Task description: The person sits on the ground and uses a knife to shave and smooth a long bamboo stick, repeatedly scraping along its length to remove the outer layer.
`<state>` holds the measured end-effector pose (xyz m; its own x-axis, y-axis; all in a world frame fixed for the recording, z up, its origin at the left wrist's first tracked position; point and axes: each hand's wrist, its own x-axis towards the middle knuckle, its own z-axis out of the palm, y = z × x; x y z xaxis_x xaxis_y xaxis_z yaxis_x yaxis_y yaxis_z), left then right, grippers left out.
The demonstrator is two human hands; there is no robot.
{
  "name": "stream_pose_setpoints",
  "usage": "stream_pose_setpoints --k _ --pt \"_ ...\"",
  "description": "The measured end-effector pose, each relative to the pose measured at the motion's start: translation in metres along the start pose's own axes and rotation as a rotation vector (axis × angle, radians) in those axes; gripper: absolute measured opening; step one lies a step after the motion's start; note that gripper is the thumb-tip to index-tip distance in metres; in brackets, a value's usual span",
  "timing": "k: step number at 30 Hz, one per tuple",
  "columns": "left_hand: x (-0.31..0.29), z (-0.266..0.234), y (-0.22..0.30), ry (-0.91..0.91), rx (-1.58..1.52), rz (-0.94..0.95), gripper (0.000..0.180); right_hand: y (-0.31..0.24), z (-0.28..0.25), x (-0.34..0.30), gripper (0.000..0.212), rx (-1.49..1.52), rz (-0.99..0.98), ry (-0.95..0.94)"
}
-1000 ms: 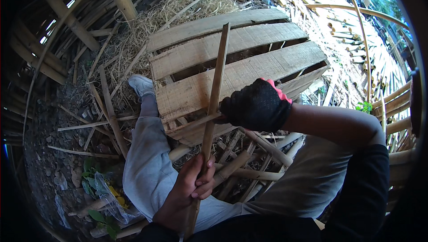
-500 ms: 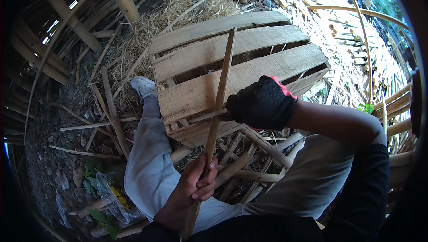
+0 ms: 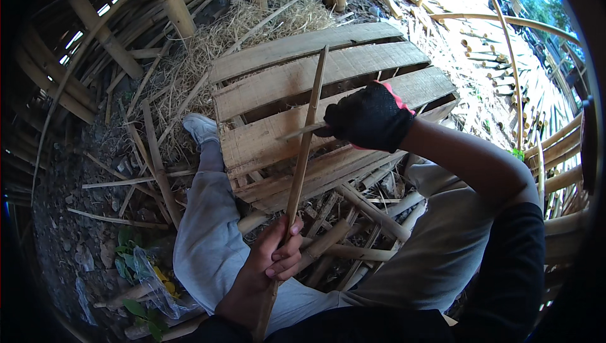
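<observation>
My bare left hand (image 3: 273, 253) is closed round the lower part of a long bamboo strip (image 3: 307, 125), which slants up and away from my lap. Its far end stands over a slatted wooden crate (image 3: 259, 144). My right hand (image 3: 369, 117), in a black glove with red edging, is closed on a knife (image 3: 290, 134); the fist hides its handle. The narrow blade lies across the strip about midway up and pokes out on the left side. Exactly how the edge meets the strip cannot be made out.
My legs in grey trousers (image 3: 211, 232) straddle the crate's near side. Cut bamboo pieces (image 3: 363, 252) lie between them. Dry straw (image 3: 233, 36) is heaped behind the crate, near upright bamboo posts (image 3: 169, 2). A clear plastic bag (image 3: 158, 286) and leaves lie at lower left.
My right hand and the knife have moved farther up the strip, away from me. My left hand keeps its hold on the strip, nearly in place.
</observation>
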<state>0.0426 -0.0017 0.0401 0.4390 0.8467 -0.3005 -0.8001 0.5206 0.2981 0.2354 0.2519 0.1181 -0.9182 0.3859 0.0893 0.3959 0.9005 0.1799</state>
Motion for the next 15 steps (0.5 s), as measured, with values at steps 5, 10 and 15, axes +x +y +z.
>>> stream_pose_setpoints --k 5,10,15 --pt "-0.003 -0.006 -0.002 -0.055 -0.09 -0.025 0.035 0.03 0.011 0.008 0.021 -0.031 0.027 0.175" --pt "-0.005 0.001 -0.001 -0.02 -0.037 -0.014 0.034 0.028 0.014 0.006 0.027 -0.095 -0.078 0.094" --pt "-0.003 0.002 -0.001 -0.019 -0.046 -0.005 0.034 0.026 0.004 0.009 0.025 -0.04 -0.072 0.051"
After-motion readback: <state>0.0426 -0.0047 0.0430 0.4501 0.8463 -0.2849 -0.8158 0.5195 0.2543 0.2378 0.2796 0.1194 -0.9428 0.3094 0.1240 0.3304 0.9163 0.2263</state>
